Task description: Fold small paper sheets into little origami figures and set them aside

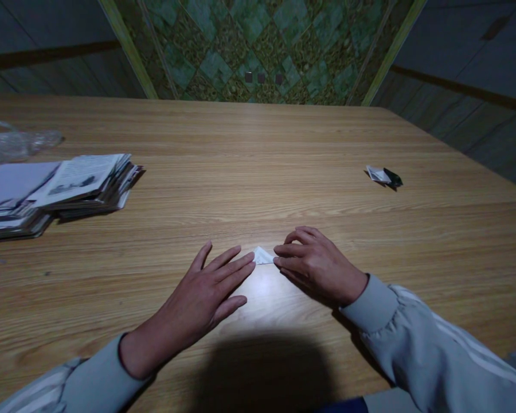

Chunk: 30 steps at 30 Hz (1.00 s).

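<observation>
A small folded white paper lies on the wooden table between my hands. My left hand rests flat with its fingers stretched out, the fingertips just touching the paper's left side. The fingers of my right hand are curled and pressed down on the paper's right end, covering part of it. Both arms wear light grey sleeves.
Stacks of printed paper sheets sit at the left, with a crumpled clear plastic bag behind them. A small folded black and white paper piece lies at the right. Beyond the table's far edge is a green patterned floor.
</observation>
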Motion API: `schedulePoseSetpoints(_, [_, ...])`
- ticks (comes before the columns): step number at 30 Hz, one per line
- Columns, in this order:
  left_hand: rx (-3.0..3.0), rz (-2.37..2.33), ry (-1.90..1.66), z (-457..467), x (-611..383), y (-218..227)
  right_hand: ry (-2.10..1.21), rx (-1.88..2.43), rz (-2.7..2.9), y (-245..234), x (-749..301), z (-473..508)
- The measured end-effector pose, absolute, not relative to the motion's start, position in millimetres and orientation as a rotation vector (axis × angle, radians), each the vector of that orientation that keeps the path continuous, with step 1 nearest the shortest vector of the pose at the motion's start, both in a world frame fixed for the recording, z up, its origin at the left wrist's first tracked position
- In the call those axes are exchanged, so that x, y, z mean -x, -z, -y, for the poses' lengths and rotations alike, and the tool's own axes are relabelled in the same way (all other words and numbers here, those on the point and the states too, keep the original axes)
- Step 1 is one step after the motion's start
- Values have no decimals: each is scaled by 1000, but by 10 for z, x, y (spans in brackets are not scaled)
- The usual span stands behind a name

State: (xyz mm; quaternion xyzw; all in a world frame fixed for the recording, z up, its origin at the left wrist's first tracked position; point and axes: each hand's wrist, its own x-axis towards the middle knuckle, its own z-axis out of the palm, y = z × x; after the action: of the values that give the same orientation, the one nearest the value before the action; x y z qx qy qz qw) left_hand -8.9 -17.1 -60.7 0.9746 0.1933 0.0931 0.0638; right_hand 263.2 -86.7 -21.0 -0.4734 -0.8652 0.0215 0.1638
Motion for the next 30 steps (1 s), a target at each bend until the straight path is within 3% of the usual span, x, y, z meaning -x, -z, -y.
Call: schedulePoseSetpoints(30, [-2940,-693,-290,148,258,603,12,1255,2482,318,-2617,825])
